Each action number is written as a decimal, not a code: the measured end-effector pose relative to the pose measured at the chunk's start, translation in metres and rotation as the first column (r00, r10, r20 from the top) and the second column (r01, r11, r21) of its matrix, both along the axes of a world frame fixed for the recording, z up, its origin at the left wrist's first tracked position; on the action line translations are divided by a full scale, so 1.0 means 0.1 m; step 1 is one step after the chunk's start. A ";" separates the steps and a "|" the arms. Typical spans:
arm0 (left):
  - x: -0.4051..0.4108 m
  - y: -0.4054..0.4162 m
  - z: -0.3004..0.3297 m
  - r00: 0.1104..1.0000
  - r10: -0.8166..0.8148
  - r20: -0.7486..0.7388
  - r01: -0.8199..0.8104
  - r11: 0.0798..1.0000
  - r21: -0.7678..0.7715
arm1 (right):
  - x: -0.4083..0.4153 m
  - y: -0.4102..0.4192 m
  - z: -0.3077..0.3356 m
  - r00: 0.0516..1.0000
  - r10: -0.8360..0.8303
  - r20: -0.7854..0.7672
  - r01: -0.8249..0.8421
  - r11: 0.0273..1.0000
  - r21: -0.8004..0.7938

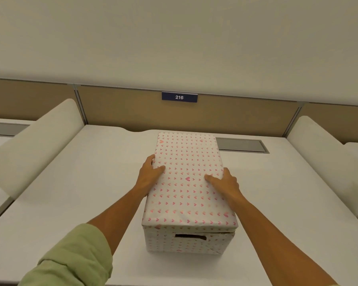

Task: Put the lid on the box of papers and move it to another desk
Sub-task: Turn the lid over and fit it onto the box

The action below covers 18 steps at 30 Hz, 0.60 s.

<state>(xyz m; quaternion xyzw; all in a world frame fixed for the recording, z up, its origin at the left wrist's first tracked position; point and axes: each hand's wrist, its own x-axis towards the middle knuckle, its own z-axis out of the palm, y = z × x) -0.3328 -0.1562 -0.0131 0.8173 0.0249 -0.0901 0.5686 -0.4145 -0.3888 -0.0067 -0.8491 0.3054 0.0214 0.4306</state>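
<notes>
A long box (186,243) wrapped in white paper with pink hearts stands on the white desk (81,193), its short end with a cut-out handle facing me. Its matching lid (187,178) sits on top and covers the contents. My left hand (150,174) grips the lid's left edge, thumb on top and fingers down the side. On the lid's right edge rests my right hand (225,181), held the same way.
White side dividers (37,145) (327,155) wall the desk on both sides. A tan back panel (132,109) carries a blue tag reading 216 (179,97). A grey cable hatch (242,145) lies behind the box on the right. Neighbouring desks show at both edges.
</notes>
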 end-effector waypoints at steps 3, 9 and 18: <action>0.05 -0.01 0.01 1.000 -0.009 0.007 0.009 1.000 0.016 | -0.01 0.00 0.03 0.999 -0.035 -0.006 0.035 0.999 0.023; 0.10 -0.03 -0.05 1.000 -0.017 0.002 0.017 0.999 0.049 | -0.02 -0.02 -0.09 0.998 -0.050 -0.043 0.051 0.999 0.018; 0.09 0.00 -0.12 1.000 0.017 -0.002 -0.017 0.998 0.063 | 0.01 -0.02 -0.14 0.998 0.023 -0.050 -0.028 0.996 -0.087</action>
